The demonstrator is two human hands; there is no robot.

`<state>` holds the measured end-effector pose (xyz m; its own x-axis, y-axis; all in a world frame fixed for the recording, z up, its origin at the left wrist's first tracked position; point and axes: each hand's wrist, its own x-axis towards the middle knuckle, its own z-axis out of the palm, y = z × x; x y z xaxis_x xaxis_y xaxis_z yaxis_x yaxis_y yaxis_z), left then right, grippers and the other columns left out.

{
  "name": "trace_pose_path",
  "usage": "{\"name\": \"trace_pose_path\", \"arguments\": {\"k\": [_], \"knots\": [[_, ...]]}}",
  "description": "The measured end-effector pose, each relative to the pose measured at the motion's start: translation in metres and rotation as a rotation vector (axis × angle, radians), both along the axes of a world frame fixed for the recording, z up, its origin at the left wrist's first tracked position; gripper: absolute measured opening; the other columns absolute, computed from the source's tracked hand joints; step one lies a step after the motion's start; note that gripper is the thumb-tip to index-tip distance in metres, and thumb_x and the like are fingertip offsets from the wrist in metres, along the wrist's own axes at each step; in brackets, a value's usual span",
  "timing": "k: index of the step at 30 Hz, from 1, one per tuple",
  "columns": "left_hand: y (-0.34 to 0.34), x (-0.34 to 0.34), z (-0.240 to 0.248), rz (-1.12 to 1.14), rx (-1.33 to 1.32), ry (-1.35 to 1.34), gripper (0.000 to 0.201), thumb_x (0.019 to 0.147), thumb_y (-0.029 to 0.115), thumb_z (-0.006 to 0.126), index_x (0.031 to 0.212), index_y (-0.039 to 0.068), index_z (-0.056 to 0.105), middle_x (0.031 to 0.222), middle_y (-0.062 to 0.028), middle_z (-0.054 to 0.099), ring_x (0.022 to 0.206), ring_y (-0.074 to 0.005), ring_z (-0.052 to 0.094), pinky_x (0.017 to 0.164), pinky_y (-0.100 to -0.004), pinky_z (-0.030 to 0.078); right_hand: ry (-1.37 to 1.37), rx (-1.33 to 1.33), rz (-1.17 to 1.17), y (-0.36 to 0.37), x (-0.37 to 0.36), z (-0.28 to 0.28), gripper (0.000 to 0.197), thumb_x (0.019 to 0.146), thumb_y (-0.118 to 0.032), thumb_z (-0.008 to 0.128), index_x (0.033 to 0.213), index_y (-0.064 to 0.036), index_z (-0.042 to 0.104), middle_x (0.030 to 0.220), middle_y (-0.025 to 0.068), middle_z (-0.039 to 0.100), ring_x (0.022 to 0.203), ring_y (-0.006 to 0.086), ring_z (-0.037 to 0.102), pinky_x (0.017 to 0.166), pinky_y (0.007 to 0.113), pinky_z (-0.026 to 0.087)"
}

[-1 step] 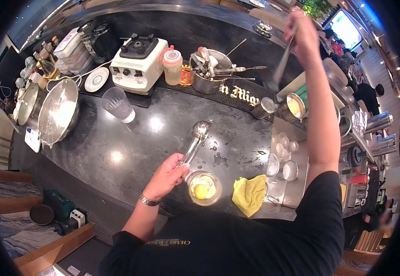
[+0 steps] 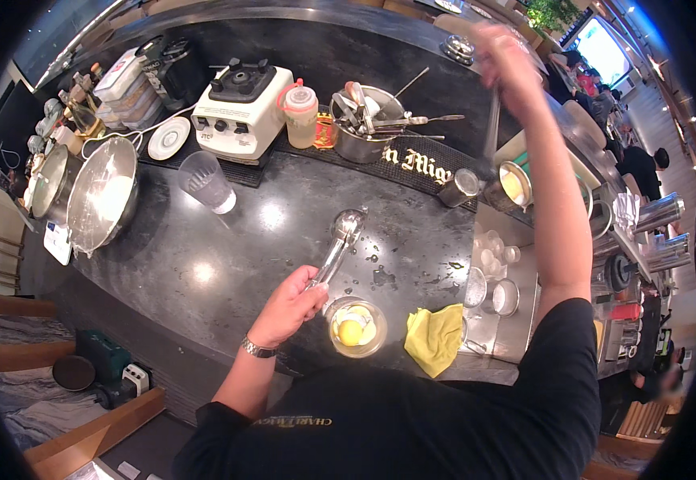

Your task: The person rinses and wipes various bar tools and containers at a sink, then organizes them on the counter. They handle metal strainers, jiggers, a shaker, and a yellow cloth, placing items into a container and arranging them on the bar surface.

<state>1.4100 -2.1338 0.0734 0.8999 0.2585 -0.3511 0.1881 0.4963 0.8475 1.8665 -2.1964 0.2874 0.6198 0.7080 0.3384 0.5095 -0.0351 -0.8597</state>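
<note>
My left hand [image 2: 285, 308], wearing a metal-banded watch, is closed around the handle of a metal ice cream scoop [image 2: 338, 246], its head out over the dark counter. Just below sits a clear glass [image 2: 357, 326] holding a yellow ball and pale pieces. High at the right, my blurred right hand [image 2: 508, 64] is closed around a long, thin metal utensil [image 2: 493, 128], whose kind I cannot make out. It hangs down toward a metal cup [image 2: 513, 186] with pale yellow contents. Beside that cup stands a small dark-looking jar [image 2: 461, 186].
A yellow cloth [image 2: 433, 339] lies right of the glass, next to a sink [image 2: 508, 328] with glassware. Along the back are a pot of utensils [image 2: 360, 148], a squeeze bottle [image 2: 300, 120] and a blender base [image 2: 240, 112]. A plastic cup [image 2: 206, 184] and metal bowl [image 2: 104, 196] stand left.
My right hand has shifted slightly left and down, and the utensil in it hangs more upright. The left hand and scoop look unmoved.
</note>
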Motion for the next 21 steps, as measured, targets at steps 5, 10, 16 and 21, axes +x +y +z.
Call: {"name": "trace_pose_path", "arguments": {"k": [5, 10, 16, 21], "knots": [[0.012, 0.002, -0.002, 0.029, 0.035, 0.017, 0.018, 0.102, 0.020, 0.056, 0.111, 0.007, 0.051, 0.076, 0.0037, 0.051, 0.061, -0.0024, 0.041, 0.053, -0.0185, 0.035, -0.423, -0.974, 0.059, 0.042, -0.057, -0.068, 0.041, 0.079, -0.033, 0.075, 0.103, -0.0008, 0.071, 0.092, 0.0156, 0.073, 0.069, 0.0259, 0.071, 0.064, 0.036, 0.059], [0.014, -0.005, 0.001, 0.055, 0.136, 0.036, 0.017, 0.102, 0.020, 0.056, 0.110, 0.006, 0.052, 0.075, 0.0043, 0.051, 0.061, -0.0025, 0.042, 0.054, -0.0189, 0.035, -0.782, -1.186, 0.060, 0.075, -0.054, -0.114, 0.035, 0.077, -0.012, 0.070, 0.110, -0.0005, 0.071, 0.109, 0.0230, 0.070, 0.103, 0.0352, 0.069, 0.087, 0.043, 0.057], [0.014, -0.013, 0.005, 0.088, 0.135, 0.086, 0.016, 0.102, 0.020, 0.056, 0.107, 0.005, 0.054, 0.074, 0.0050, 0.051, 0.062, -0.0022, 0.042, 0.054, -0.0192, 0.035, -0.761, -1.083, 0.027, 0.095, -0.030, -0.131, 0.030, 0.073, -0.015, 0.075, 0.100, -0.0004, 0.074, 0.104, 0.0219, 0.072, 0.098, 0.0364, 0.070, 0.086, 0.044, 0.058], [0.022, -0.022, 0.007, 0.134, 0.165, 0.100, 0.016, 0.101, 0.019, 0.056, 0.108, 0.005, 0.055, 0.074, 0.0048, 0.052, 0.061, -0.0020, 0.042, 0.054, -0.0185, 0.035, -0.734, -0.784, 0.019, 0.099, -0.012, -0.071, 0.027, 0.075, -0.023, 0.076, 0.093, -0.0036, 0.075, 0.093, 0.0209, 0.073, 0.091, 0.0347, 0.072, 0.083, 0.042, 0.057]]}}
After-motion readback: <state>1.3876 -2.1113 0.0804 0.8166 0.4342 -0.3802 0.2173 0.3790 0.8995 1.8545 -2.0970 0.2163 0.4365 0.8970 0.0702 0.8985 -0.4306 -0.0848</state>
